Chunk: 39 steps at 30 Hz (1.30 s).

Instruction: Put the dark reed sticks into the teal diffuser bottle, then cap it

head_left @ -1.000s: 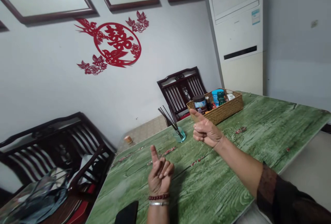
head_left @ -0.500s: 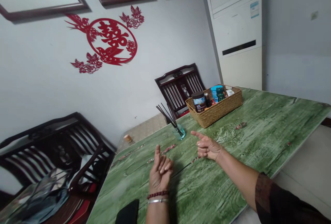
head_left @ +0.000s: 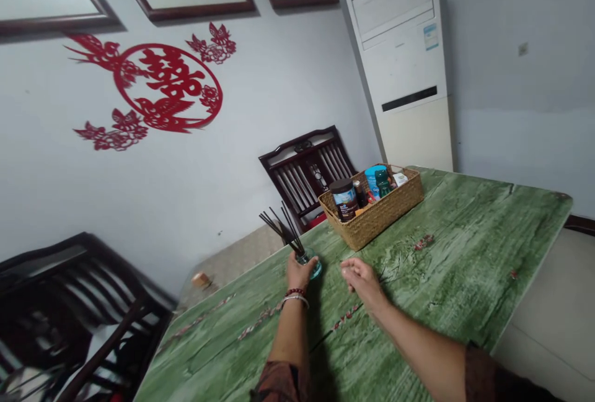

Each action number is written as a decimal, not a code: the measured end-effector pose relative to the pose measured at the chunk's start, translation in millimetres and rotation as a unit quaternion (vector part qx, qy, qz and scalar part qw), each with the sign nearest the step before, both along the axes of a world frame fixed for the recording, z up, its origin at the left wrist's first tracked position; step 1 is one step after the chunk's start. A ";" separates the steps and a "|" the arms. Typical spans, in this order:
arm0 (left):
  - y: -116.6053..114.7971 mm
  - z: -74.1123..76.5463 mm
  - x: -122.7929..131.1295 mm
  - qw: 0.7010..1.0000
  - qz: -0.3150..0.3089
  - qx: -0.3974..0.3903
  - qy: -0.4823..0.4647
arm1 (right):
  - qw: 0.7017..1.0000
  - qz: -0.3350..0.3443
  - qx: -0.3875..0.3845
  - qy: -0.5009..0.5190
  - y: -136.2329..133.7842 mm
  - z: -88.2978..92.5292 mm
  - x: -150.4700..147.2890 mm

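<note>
Standing on the green table (head_left: 465, 253) in the head view, the teal glass diffuser (head_left: 317, 271) bears fanned dark reeds (head_left: 291, 236). The left hand (head_left: 299, 273) clasps it between thumb and fingers; the right hand (head_left: 365, 281), fingers curled together, is near it.

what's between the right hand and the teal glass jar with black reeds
In the head view, only green wood-patterned tabletop shows between the right hand and the jar.

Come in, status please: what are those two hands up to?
Left hand around teal glass bottle bearing black reeds. Right hand half-curled beside it, holding nothing visible. Brown woven rectangular basket beyond, on green wood-patterned table.
</note>
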<state>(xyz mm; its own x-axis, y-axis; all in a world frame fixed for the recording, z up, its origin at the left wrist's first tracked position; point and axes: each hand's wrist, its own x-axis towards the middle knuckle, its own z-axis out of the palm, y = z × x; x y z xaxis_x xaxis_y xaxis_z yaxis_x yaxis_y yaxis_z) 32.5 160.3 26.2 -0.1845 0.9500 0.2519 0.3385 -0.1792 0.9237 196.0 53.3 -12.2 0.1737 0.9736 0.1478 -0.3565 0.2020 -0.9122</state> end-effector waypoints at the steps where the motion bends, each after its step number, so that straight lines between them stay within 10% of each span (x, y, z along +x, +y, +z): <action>1: -9.2 -0.3 0.4 1.000 -0.012 0.005 0.007 | 0.999 -0.015 0.015 -0.038 -1.5 3.0 1.2; 7: -104.8 -8.1 5.1 0.995 -0.095 0.015 0.032 | 0.968 -0.035 0.092 -0.233 -26.2 33.5 10.0; 14: -195.0 -20.0 34.5 0.983 -0.175 0.016 0.054 | 0.923 0.120 0.084 -0.355 -43.5 58.8 3.5; 20: -194.2 -9.6 1.1 0.959 -0.282 0.017 0.021 | 0.927 0.134 0.116 -0.331 -46.2 56.6 -3.0; 24: -173.1 -4.4 -55.5 0.990 -0.052 -0.007 0.133 | 0.965 0.133 0.131 -0.182 -44.4 68.6 -6.3; 28: -161.1 -10.5 -81.0 0.987 -0.026 -0.035 0.152 | 0.984 0.110 0.136 -0.020 -49.5 111.3 -5.1; 32: -160.9 -7.5 -78.2 0.989 -0.045 -0.048 0.136 | 0.975 0.057 0.202 -0.074 -54.8 149.8 21.6; 35: -168.8 3.6 -59.2 0.994 -0.090 -0.028 0.047 | 0.922 -0.018 0.212 -0.324 -49.5 140.2 55.4; 39: -187.9 8.3 -13.9 0.968 -0.148 0.063 -0.191 | 0.749 -0.038 0.050 -0.660 -38.4 82.0 97.0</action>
<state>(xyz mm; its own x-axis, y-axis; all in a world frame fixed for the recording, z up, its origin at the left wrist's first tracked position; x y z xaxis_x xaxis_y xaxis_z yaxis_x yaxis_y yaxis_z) 18.6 -27.6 34.5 -0.0108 0.9413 0.3374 -0.1073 -0.3366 0.9355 293.0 14.8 69.8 -0.1329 0.9412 0.3106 0.8582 0.2661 -0.4390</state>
